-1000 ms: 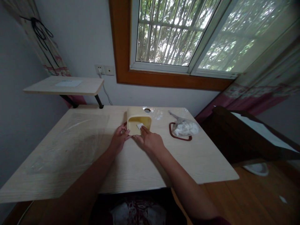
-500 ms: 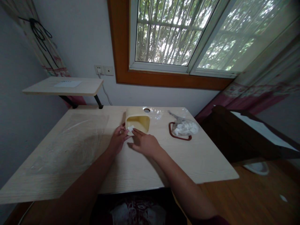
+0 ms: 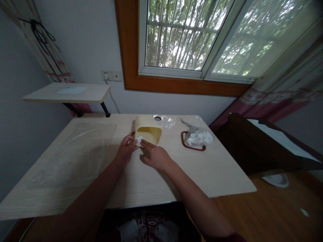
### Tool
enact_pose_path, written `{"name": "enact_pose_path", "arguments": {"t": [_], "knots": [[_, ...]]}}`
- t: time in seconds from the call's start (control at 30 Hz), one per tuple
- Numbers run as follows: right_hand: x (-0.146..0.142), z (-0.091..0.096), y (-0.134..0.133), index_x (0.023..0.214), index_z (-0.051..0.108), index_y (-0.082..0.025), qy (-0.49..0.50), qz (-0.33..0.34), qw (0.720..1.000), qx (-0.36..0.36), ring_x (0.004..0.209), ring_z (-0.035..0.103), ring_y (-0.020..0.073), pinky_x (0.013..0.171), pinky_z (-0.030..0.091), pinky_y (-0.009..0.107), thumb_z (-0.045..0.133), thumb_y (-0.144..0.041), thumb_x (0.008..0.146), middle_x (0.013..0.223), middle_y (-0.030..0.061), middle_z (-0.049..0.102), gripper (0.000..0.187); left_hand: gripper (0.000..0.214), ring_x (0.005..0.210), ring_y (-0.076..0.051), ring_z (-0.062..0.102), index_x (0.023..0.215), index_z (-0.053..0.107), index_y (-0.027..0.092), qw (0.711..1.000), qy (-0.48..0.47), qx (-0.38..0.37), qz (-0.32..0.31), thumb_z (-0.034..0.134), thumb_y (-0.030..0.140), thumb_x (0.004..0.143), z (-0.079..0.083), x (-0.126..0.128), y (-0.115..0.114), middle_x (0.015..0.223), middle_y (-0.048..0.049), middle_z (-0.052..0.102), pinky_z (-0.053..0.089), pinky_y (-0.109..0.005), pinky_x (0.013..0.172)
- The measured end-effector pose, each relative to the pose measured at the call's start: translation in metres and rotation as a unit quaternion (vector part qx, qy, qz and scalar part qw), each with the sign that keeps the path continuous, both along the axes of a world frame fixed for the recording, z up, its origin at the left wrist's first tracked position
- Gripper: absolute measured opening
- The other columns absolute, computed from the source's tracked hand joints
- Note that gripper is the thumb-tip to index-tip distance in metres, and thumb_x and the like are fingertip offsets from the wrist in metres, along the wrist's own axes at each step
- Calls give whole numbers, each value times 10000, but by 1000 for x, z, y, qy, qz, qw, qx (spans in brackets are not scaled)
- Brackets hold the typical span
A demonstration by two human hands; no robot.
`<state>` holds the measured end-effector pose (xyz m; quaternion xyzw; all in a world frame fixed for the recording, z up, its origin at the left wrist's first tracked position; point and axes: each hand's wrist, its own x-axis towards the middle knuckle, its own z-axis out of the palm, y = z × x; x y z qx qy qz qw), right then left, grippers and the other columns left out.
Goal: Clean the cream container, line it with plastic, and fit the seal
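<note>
A cream-yellow plastic container [image 3: 148, 121] rests toward the back middle of the table, its hollow side facing me. My left hand [image 3: 125, 149] is closed at its near left corner, fingers along the side and thumb in front. At that corner lies a small white piece [image 3: 139, 140], soft-looking like paper or cloth; its kind is unclear. The left thumb touches its edge. My right hand [image 3: 156, 155] reaches in from the right, index and middle fingers stretched out with their tips on the white piece. Its thumb hangs apart below. Some left fingers are hidden behind the container.
A clear plastic sheet [image 3: 75, 154] is spread on the table's left. To the right are a tied bag of white material [image 3: 199, 137] and a reddish-brown loop handle [image 3: 185, 143]. A raised shelf [image 3: 93, 94] stands back left; a dark piece of furniture [image 3: 242, 148] is beyond the table's right edge.
The container has tilted slightly, so its hollow side looks a little different. My right fingers have shifted slightly left and the right thumb has drawn downward. Both hands stay at the near left corner.
</note>
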<state>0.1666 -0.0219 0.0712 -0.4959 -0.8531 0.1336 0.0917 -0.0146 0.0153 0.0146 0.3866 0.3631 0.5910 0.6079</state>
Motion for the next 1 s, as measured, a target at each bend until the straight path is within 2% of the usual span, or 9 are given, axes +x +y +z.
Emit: {"name": "enact_pose_path", "arguments": {"t": [0.13, 0.3, 0.43, 0.53, 0.7, 0.77, 0.87, 1.0], "knots": [[0, -4, 0, 1551, 383, -250, 24, 25, 999, 1, 1298, 589, 233, 1053, 508, 341, 528, -387, 913, 1617, 21, 375, 669, 370, 1084, -204, 645, 768, 519, 173, 1000, 1, -3, 6, 836, 350, 698, 0, -2, 1, 1534, -16, 440, 604, -252, 704], [14, -1, 4, 1566, 347, -276, -60, -50, 997, 4, 1152, 680, 266, 954, 561, 413, 493, -399, 915, 1624, 37, 361, 678, 370, 1247, -275, 571, 762, 531, 170, 999, 7, 4, 33, 838, 365, 695, 2, -4, 3, 1556, -35, 408, 634, -342, 800], [21, 1, 6, 1563, 347, -281, -104, -85, 991, 3, 1090, 703, 282, 909, 570, 459, 478, -383, 915, 1623, 57, 362, 669, 379, 1286, -297, 541, 757, 525, 173, 998, 30, 5, 48, 838, 377, 692, 2, -3, 4, 1569, -47, 398, 637, -361, 811], [18, -1, 5, 1563, 346, -271, -78, -75, 994, -6, 1104, 698, 280, 928, 568, 445, 489, -388, 912, 1620, 56, 367, 677, 370, 1279, -296, 547, 768, 524, 177, 998, 38, 7, 51, 831, 374, 701, 1, -1, 4, 1574, -52, 393, 635, -356, 799], [4, -5, 1, 1571, 335, -244, 2, -17, 1000, -1, 1221, 642, 250, 1008, 541, 375, 498, -343, 910, 1631, 34, 343, 687, 362, 1202, -253, 602, 800, 526, 182, 999, 20, 2, 42, 825, 366, 711, -4, -1, 6, 1553, -49, 415, 628, -321, 787], [-1, -8, 2, 1569, 339, -250, 13, -10, 1000, 8, 1256, 619, 239, 1016, 539, 365, 507, -312, 904, 1633, 26, 342, 688, 371, 1139, -226, 640, 819, 525, 188, 999, 8, -1, 35, 825, 377, 712, -6, -2, 8, 1477, -45, 490, 630, -329, 801], [-4, -12, 7, 1541, 394, -256, 23, -21, 999, 40, 1257, 618, 222, 1034, 529, 364, 479, -286, 946, 1611, 27, 388, 603, 384, 1021, -190, 686, 848, 516, 200, 999, -15, -12, 32, 822, 393, 718, -7, -4, 11, 1254, -27, 624, 633, -379, 839], [0, -16, 19, 1479, 492, -227, 18, -32, 995, 90, 1299, 580, 209, 1098, 476, 367, 389, -254, 1023, 1537, 43, 503, 468, 387, 957, -186, 705, 866, 516, 200, 998, -32, -33, 34, 813, 411, 736, -3, -6, 14, 1077, -26, 687, 619, -426, 890]]}}
